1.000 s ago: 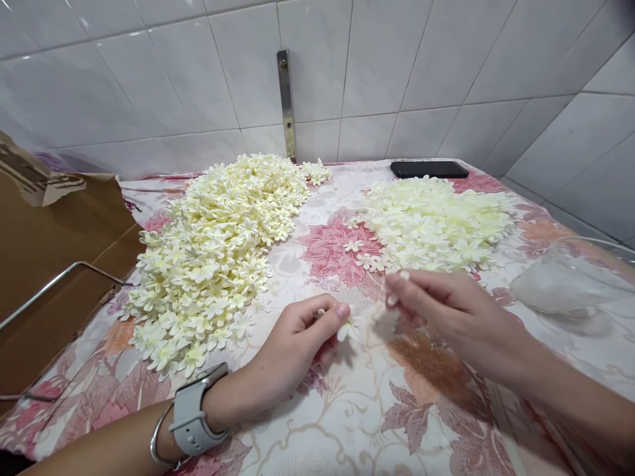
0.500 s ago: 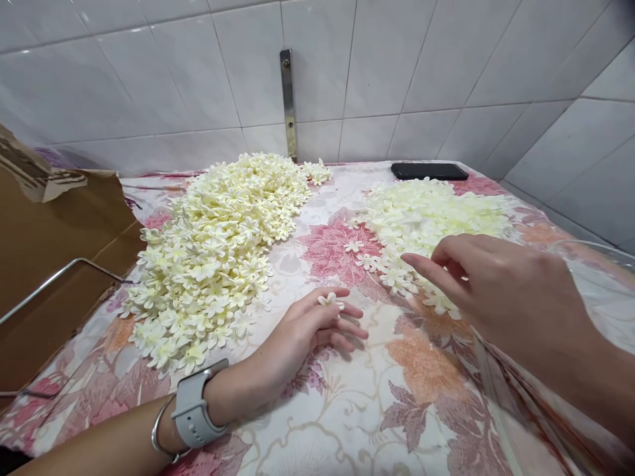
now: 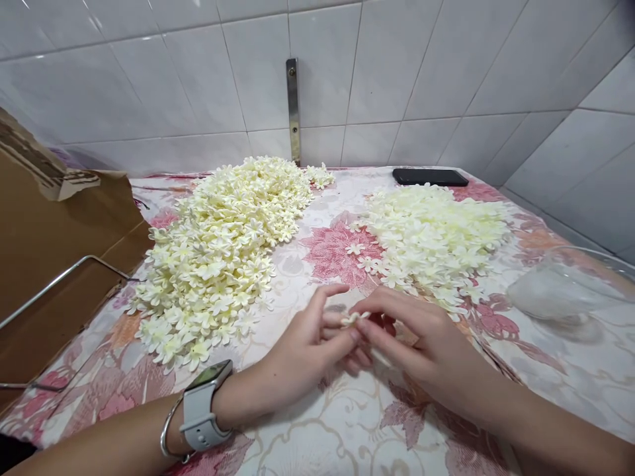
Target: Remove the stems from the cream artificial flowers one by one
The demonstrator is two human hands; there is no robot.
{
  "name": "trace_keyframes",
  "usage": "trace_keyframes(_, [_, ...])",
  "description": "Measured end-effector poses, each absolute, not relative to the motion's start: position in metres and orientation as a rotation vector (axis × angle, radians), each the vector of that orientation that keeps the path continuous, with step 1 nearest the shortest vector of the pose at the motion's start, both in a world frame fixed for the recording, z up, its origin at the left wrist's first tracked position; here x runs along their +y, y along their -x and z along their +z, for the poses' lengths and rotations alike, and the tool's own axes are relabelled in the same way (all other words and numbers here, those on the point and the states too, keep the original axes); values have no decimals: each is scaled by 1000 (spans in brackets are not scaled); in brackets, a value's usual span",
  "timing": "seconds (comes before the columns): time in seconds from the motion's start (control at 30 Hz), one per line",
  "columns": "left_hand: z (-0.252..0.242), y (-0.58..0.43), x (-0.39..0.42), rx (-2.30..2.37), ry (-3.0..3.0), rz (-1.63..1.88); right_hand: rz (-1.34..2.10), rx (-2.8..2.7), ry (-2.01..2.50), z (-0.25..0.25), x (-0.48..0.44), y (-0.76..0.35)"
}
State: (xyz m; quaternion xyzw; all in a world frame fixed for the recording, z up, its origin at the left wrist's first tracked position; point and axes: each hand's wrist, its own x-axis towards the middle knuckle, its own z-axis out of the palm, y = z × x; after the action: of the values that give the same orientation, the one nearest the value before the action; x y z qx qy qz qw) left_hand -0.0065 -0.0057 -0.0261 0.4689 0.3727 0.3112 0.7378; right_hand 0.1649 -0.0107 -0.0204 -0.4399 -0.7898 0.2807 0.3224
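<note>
My left hand (image 3: 307,347) and my right hand (image 3: 421,340) meet over the flowered tablecloth (image 3: 347,423), fingertips together. Between them they pinch a small cream fabric flower (image 3: 353,319). A grey watch and a bangle sit on my left wrist. To the left lies a large heap of cream flowers (image 3: 223,248). A second, flatter heap of cream flowers (image 3: 431,235) lies just beyond my right hand.
A black phone (image 3: 429,176) lies by the tiled wall at the back. A clear plastic bag (image 3: 565,291) sits at the right. A brown cardboard box (image 3: 54,244) with a metal wire frame stands at the left. A metal strip (image 3: 294,109) runs up the wall.
My right hand came back from the right heap to my left hand. Both hands now pinch the small flower that my left fingers held alone.
</note>
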Motion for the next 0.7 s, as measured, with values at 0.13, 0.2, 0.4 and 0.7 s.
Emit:
trace_keyframes(0.13, [-25, 8, -2, 876, -1171, 756, 928, -2001, 1271, -19, -11, -165])
trace_keyframes(0.2, [-25, 9, -1, 873, -1227, 748, 1026, -2068, 1235, -17, -11, -164])
trace_keyframes(0.4, [-21, 10, -4, 936, -1194, 815, 1002, -2068, 1301, -16, -10, -166])
trace_keyframes(0.7, [-19, 10, 0, 840, -1055, 689, 1708, -1673, 1277, -22, -13, -167])
